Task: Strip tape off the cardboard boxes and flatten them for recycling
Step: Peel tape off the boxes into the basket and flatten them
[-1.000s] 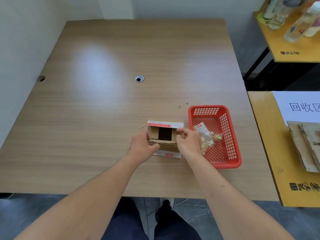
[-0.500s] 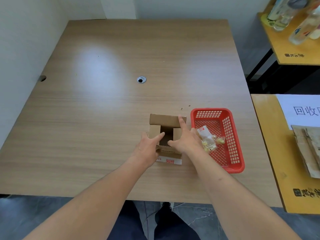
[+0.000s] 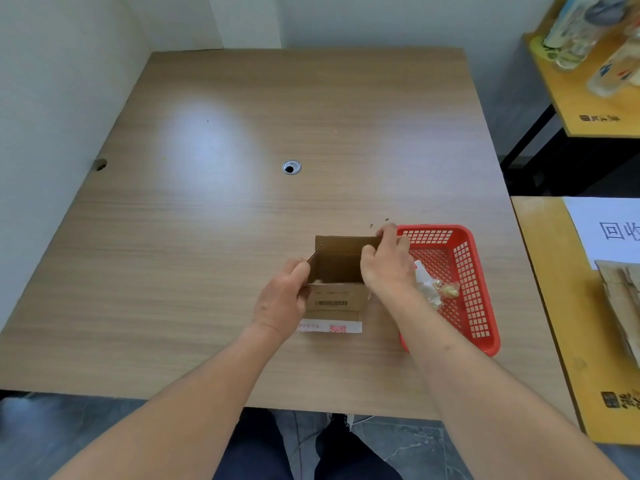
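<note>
Here a small cardboard box (image 3: 337,271) stands open on the wooden table (image 3: 242,237), near the front edge and just at 9 o'clock of a red plastic basket (image 3: 464,289). The left hand (image 3: 282,301) grips the box's left wall, thumb and fingers curled round the cardboard edge. The right hand (image 3: 388,265) clamps the right wall and the far flap, its fingers curled over the top rim and the thumb inside the opening. The box's near face shows a barcode label, and a strip of white tape (image 3: 330,327) with red print runs along its lower edge, at 6 o'clock of the opening. Inside the basket lies a crumpled clear wrapper (image 3: 433,289) with yellowish pieces. At 3 o'clock, well apart from the box, a yellow side table (image 3: 554,306) carries a white paper sign (image 3: 609,226) and flattened cardboard (image 3: 620,299). At 1 o'clock, another yellow table holds bottles (image 3: 588,29), blurred.
</note>
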### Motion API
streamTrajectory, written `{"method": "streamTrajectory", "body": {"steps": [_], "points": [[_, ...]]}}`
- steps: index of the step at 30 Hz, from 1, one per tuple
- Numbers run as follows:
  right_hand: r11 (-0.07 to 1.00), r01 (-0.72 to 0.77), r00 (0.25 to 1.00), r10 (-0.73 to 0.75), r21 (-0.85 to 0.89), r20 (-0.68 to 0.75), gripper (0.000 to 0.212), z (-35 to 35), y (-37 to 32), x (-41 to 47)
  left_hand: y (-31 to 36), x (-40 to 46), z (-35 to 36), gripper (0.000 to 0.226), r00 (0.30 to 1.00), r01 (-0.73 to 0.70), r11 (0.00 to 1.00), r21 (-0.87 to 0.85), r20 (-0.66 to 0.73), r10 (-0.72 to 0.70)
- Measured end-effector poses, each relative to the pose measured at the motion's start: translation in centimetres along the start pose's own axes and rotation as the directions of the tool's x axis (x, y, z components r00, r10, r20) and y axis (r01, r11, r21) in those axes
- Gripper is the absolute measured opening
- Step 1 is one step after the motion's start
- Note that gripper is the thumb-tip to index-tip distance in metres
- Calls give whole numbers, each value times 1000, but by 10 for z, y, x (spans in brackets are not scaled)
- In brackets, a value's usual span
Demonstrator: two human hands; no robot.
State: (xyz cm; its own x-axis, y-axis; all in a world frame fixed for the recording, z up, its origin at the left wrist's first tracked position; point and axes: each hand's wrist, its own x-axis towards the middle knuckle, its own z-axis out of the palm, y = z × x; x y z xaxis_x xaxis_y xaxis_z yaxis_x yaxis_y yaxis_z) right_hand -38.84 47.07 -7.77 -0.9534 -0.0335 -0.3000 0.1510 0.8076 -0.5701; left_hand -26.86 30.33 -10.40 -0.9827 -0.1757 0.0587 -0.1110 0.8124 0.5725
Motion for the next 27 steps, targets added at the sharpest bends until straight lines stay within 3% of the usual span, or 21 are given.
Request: {"method": "streamTrajectory", "body": {"steps": [2,5,8,11,13,18,21,23,27], "points": [[990,71,996,-63,125,-64,22,-1,1,4,-4,4,-9,39,990,105,983,-148,-75,-117],[944,170,981,-136,284,-138,29,-2,3,4,-5,12,-22,37,959,222,919,-325,-99,-267],[893,133,986,-162,430,31,56,3,9,1,-8,18,-29,42,912,287,816,-501,-117,-392],[915,132,963,-209,382,169,92,15,21,-2,-17,25,-28,49,840,321,674,-665,-129,-527],[926,139,948,-227,351,222,96,25,28,-5,-23,27,-27,50,810,336,632,-698,-128,-572],[990,134,955,-141,46,260,81,58,33,-9,-48,22,-19,52,853,401,782,-476,-118,-509],[993,96,966,-75,-73,249,67,83,30,-18,-68,10,-8,60,902,422,859,-291,38,-430],[995,46,974,-24,-92,224,64,101,30,-24,-84,0,0,70,929,359,922,-147,150,-338],[998,-22,987,30,-55,157,71,139,36,-29,-117,-16,16,84,914,240,969,55,323,-245]]}}
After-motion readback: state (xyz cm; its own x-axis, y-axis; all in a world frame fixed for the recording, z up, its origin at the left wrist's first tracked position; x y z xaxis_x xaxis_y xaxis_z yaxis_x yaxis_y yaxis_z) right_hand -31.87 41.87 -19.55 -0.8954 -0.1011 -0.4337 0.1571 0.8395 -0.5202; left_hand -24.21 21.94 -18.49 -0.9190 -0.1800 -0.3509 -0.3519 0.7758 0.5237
